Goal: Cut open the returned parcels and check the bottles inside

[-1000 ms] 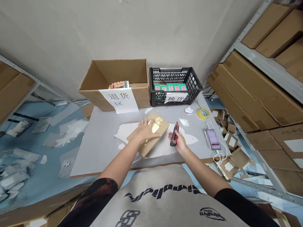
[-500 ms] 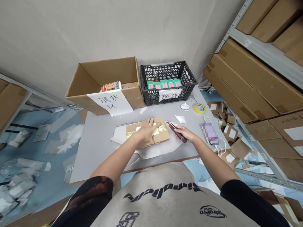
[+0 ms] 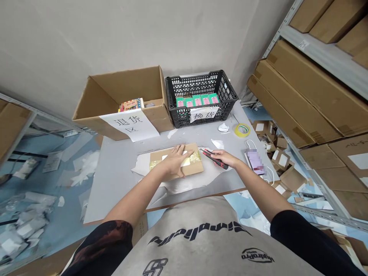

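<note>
- Two bare hands work at the near middle of the worktop [image 3: 120, 172]: the left hand [image 3: 174, 163] lies on a flat kraft parcel [image 3: 194, 168], and the right hand [image 3: 223, 158] sits just beside it, around a utility knife [image 3: 215, 159]
- Left grip: spread, with the fingers pressed flat on top of the parcel, pinching nothing
- Right grip: closed around the red-and-black knife body, with the tip pointing left at the parcel's right corner; whether a blade is out is too small to tell
- The parcel lies flat at the worktop's near middle, on a torn white sheet [image 3: 142, 166], with glossy tape [image 3: 195, 157] across its right end and a white label [image 3: 185, 163] partly under the left hand
- It looks light and fairly stiff, though the tape may be slippery; a flat palm on top or a hold on its long edges seems safest, and its contents are hidden
- At the far edge stand an open cardboard carton [image 3: 155, 120] holding colourful packets [image 3: 130, 104], and a black plastic crate [image 3: 201, 82] of green-and-pink boxes [image 3: 195, 101]
- To the right lie a yellow tape roll [image 3: 242, 130] and a pixelated device [image 3: 254, 161] with a white cable [image 3: 267, 176]
</note>
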`<action>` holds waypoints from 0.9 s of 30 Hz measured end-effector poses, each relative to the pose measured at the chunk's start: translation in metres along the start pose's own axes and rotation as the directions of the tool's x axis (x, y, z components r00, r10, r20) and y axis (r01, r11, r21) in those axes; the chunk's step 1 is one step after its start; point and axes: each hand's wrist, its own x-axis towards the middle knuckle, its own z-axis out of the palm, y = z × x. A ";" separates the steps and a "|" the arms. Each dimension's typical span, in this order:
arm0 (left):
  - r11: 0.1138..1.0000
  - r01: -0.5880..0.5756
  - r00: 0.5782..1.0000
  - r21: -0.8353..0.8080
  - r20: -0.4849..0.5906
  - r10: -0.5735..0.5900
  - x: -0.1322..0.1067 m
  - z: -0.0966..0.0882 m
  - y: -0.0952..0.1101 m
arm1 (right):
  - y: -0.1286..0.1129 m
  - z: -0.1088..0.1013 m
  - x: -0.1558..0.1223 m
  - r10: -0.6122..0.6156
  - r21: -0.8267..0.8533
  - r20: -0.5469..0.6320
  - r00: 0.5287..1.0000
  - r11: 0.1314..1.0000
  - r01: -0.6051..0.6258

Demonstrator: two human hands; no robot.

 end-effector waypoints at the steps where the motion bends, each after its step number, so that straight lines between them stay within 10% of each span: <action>1: 1.000 -0.004 1.000 -0.003 0.000 0.004 0.000 0.000 0.000 | -0.001 -0.001 0.001 -0.001 0.001 -0.005 1.000 1.000 0.001; 17: 0.999 -0.032 0.999 -0.011 0.036 0.032 0.002 0.006 -0.012 | -0.026 -0.016 0.010 0.060 -0.262 0.131 0.990 0.965 -0.024; 27: 0.996 -0.087 0.981 0.003 -0.174 0.086 -0.002 0.027 -0.015 | -0.047 -0.016 0.007 0.045 -0.424 0.153 0.987 0.905 0.024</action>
